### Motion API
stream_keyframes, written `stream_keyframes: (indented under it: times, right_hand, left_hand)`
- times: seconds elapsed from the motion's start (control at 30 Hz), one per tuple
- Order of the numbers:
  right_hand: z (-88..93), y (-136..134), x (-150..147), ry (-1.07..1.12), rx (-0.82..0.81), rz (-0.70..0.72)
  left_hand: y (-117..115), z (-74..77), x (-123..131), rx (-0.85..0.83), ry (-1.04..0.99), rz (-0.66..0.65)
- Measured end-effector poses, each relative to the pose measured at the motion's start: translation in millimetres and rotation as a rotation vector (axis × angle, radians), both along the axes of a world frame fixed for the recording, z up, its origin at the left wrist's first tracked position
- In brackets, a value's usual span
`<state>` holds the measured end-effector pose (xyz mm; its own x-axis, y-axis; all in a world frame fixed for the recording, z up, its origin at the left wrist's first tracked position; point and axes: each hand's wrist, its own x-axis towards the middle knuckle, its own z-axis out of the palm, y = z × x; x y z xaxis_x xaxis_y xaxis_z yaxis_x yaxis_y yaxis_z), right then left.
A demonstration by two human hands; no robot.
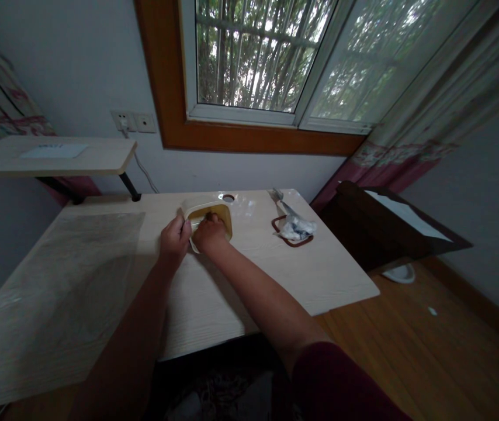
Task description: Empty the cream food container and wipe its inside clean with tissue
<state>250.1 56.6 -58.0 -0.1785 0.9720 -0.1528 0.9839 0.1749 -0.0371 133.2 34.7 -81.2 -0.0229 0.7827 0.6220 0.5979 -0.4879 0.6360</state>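
A small rounded-square plastic container, pale outside and yellowish inside, is tipped on the desk with its opening towards me. My left hand grips its left wall, thumb on the near rim. Inside the container is my right hand, its fingers curled and pressed to the inner surface. Whatever those fingers hold, if anything, is hidden; a small dark patch shows by the fingertips. Apart from both hands, to the right, a crumpled clear plastic bag lies on a brown rounded-square lid or frame.
The pale wooden desk has a round cable hole near its back edge. A clear plastic sheet covers its left part, below a raised shelf. Beyond the right edge stands a dark box-like piece with white paper.
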Motion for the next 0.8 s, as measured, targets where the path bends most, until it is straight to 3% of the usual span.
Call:
stream_keyframes:
  times: [0.17,0.8]
  right_hand:
    - [0.4,-0.3,-1.4,0.035,0.028,-0.114]
    - [4.4,4.8,-5.2,0.077,0.035,-0.127]
  left_hand:
    - [-1.6,2.7,1.6,0.001,-0.003,-0.008]
    - [-1.0,5.5,4.6,-0.047,-0.073,0.009]
